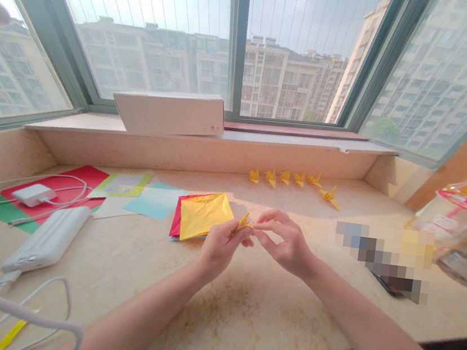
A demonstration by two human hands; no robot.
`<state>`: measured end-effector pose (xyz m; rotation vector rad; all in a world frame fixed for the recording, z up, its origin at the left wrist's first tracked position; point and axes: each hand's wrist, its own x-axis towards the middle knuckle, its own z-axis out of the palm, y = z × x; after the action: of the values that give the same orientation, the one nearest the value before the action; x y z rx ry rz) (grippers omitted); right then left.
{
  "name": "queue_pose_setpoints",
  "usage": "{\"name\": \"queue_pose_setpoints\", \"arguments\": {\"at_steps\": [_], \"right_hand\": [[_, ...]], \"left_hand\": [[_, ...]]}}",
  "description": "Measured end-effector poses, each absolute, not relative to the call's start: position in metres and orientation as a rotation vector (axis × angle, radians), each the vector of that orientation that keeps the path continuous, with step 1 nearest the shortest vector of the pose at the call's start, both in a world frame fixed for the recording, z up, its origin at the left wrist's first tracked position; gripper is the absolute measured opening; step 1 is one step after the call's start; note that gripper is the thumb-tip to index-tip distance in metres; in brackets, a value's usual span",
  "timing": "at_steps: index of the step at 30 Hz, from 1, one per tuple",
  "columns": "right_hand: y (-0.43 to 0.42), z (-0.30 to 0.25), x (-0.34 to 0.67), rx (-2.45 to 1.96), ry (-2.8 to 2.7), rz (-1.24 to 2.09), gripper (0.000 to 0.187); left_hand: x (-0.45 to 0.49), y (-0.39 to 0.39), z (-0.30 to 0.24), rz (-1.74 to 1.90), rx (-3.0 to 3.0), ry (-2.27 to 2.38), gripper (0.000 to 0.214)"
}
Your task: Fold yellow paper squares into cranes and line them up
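Between my two hands, over the stone counter, is a small folded piece of yellow paper [244, 220]. My left hand [224, 243] pinches it between thumb and fingers, a pointed tip sticking up. From the right, my right hand [283, 239] has thumb and fingertips closed at the paper's other end; its exact fold there is hidden. Just behind my left hand lies a stack of square paper sheets [203, 216], yellow on top with red and blue edges showing. Several folded yellow paper cranes [285, 177] stand in a row near the back ledge, one crane [331, 198] a little nearer.
On the left lie a white power bank [47, 238], a white charger [34, 195], looping cables [21, 308] and coloured sheets [157, 200]. A white box [170, 114] sits on the window ledge. At right are a pixelated phone-like object [388, 282] and a lidded plastic cup [441, 220] with a red straw.
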<state>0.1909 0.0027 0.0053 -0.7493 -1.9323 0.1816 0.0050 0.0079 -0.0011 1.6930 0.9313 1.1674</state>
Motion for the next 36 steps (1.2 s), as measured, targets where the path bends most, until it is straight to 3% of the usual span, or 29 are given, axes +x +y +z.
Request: {"name": "queue_pose_setpoints", "arguments": {"at_steps": [17,36], "right_hand": [[0.001,0.005,0.184,-0.856,-1.762,0.477,0.012],[-0.005,0.015,0.178,-0.942,-1.790,0.737,0.019]], "left_hand": [[0.010,0.001,0.001,1.155,1.595,0.799,0.031],[0.007,0.001,0.009,1.274,1.700,0.955,0.027]]}}
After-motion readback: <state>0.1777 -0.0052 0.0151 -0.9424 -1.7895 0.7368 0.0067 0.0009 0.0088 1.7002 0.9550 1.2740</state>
